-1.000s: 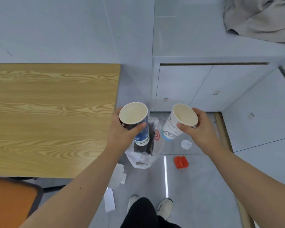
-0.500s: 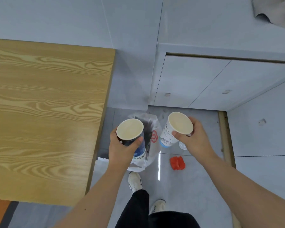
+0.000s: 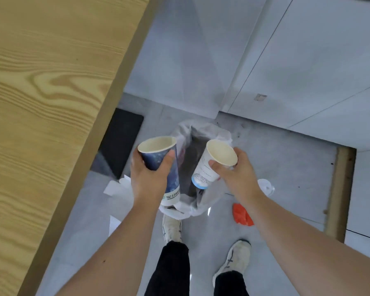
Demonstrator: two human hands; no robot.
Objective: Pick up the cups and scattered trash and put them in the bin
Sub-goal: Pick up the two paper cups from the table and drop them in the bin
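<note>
Because both hands are already loaded, each is wrapped round one cup. The left hand closes thumb and fingers about the side of a tall dark-blue paper cup, mouth up and tilted slightly, so it can simply be let go. The right hand grips a white paper cup with a blue band at its base near the rim, base leaning inward. Both cups hang over the dark mouth of the bin lined with a white plastic bag on the grey floor, apparently ready to drop. Scattered trash remains around it: a crumpled red wrapper, a clear plastic lid and white paper scraps beside the light wooden table.
</note>
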